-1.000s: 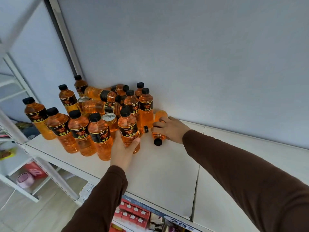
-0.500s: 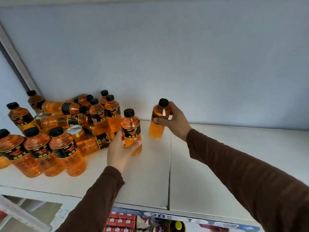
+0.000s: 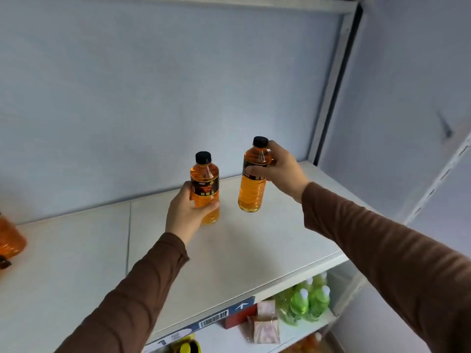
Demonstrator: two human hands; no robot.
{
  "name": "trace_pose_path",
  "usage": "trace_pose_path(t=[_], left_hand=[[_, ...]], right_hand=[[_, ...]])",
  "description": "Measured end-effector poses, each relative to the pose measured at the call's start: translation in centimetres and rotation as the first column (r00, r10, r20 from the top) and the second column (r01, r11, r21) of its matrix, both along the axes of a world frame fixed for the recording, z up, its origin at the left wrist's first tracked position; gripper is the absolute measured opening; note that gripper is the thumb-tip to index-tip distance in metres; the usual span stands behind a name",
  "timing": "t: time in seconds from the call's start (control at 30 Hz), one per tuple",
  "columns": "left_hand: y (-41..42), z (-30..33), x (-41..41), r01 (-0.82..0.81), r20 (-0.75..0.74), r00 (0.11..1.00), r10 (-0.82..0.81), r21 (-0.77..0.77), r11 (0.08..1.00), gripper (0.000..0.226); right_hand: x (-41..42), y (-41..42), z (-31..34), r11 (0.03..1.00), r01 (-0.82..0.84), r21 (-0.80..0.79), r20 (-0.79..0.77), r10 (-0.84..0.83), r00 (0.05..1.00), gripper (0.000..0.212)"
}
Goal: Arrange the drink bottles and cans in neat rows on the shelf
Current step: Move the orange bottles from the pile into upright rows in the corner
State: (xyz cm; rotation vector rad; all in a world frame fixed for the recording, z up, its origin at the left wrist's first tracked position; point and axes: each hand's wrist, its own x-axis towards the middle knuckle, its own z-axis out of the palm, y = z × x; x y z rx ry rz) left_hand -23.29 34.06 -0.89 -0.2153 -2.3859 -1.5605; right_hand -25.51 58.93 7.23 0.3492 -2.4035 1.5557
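My left hand [image 3: 187, 210] grips an upright orange drink bottle [image 3: 205, 184] with a black cap and black label, low over the white shelf [image 3: 229, 250]. My right hand [image 3: 280, 169] holds a second orange bottle [image 3: 251, 192] by its upper half, upright, a little above the shelf and to the right of the first. Both bottles hang over the right half of the shelf, near the back wall. At the far left edge the side of another orange bottle [image 3: 10, 240] shows; the other bottles and cans are out of view.
A grey upright post [image 3: 331, 80] closes the shelf's right end. Below, a lower shelf holds green bottles [image 3: 305, 301], small packets [image 3: 265, 327] and a red box [image 3: 237, 317]. A price strip [image 3: 214, 322] runs along the front edge.
Both hands have carried their bottles rightward, away from the cluster at the left. The view has swung right, so the cluster has left the frame.
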Motion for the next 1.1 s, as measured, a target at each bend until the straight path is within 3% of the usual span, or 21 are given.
trace_pose_path(t=[0.27, 0.43, 0.63, 0.8, 1.1], left_hand=[[17.3, -0.2, -3.2, 0.098, 0.034, 0.994, -0.100, 0.050, 0.994, 0.051], [24.7, -0.1, -5.2, 0.108, 0.069, 0.991, -0.113, 0.070, 0.992, 0.052], [29.4, 0.2, -9.6, 0.089, 0.106, 0.990, -0.091, 0.017, 0.996, 0.059], [30.9, 0.1, -14.6, 0.072, 0.101, 0.992, -0.074, 0.023, 0.997, 0.057], [33.3, -1.6, -21.1, 0.065, 0.130, 0.989, -0.073, 0.061, 0.996, 0.056]], right_hand=[[-0.1, 17.3, -0.7, 0.994, 0.105, 0.024, 0.050, -0.106, 0.993, 0.065], [-2.7, 23.6, -0.4, 0.990, 0.141, -0.010, 0.084, -0.140, 0.987, 0.057], [-7.3, 26.3, 0.0, 0.983, 0.186, -0.006, 0.063, -0.185, 0.981, 0.051], [-11.8, 26.7, -0.4, 0.957, 0.242, 0.161, 0.048, -0.253, 0.966, 0.054], [-18.2, 26.5, -2.0, 0.942, 0.240, 0.235, 0.086, -0.266, 0.960, 0.060]])
